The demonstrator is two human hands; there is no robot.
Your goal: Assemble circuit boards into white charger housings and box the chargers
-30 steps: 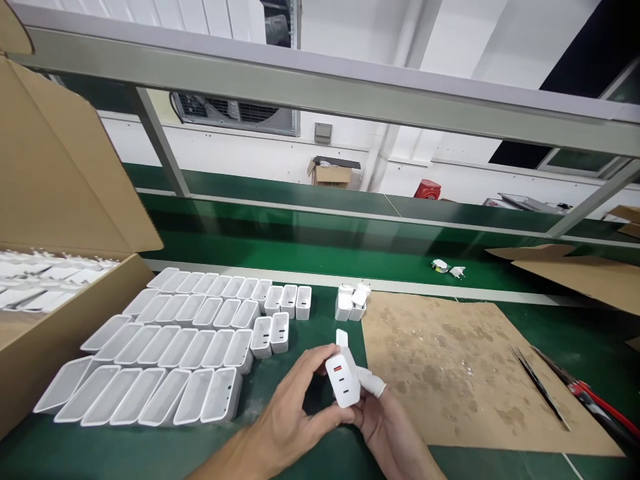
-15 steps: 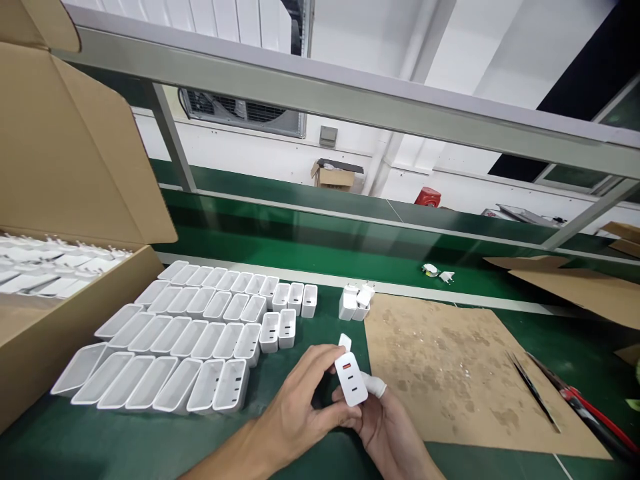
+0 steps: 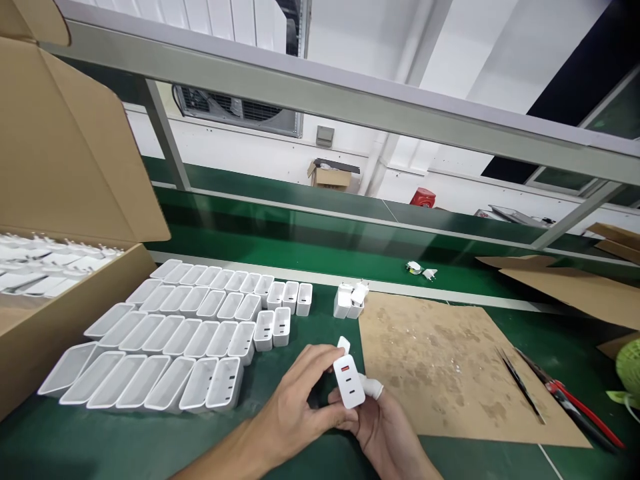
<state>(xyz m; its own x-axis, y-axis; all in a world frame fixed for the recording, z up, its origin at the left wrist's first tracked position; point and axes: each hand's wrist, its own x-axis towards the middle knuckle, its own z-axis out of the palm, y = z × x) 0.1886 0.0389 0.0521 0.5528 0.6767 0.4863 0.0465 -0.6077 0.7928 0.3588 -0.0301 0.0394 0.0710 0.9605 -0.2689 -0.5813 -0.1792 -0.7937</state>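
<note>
Head camera view: both hands are clamped on a white three-port charger [image 3: 349, 382], held above the green tabletop [image 3: 125, 448]. The left hand [image 3: 295, 407] grips with fingers at the upper end and thumb near the lower end; the right hand [image 3: 385, 430] closes on it from the right, its fingers partly hidden and one wearing a white finger cover [image 3: 371, 387]. The port face, one red-lined slot and two dark ones, is turned toward the camera. A small white piece [image 3: 343, 344] shows just beyond the upper end; whether it is attached cannot be told.

Left of the grip, open white housings [image 3: 114, 380] stand in four rows on the tabletop. Farther left is an open carton [image 3: 95, 293] containing white parts [image 3: 55, 260]. Beyond the grip, near it, stands a small cluster of white housings and plug parts [image 3: 350, 301].

Right of the grip lies a stained brown cardboard sheet [image 3: 425, 380], with tweezers [image 3: 521, 387] on it and red-handled pliers [image 3: 575, 403] across its right edge.

Well beyond the grip, two small plug pieces [image 3: 423, 270] rest on a green strip. A metal beam [image 3: 320, 83] spans the view, with a white wall [image 3: 280, 150], a framed fan [image 3: 245, 112] and a small carton [image 3: 333, 177] behind.
</note>
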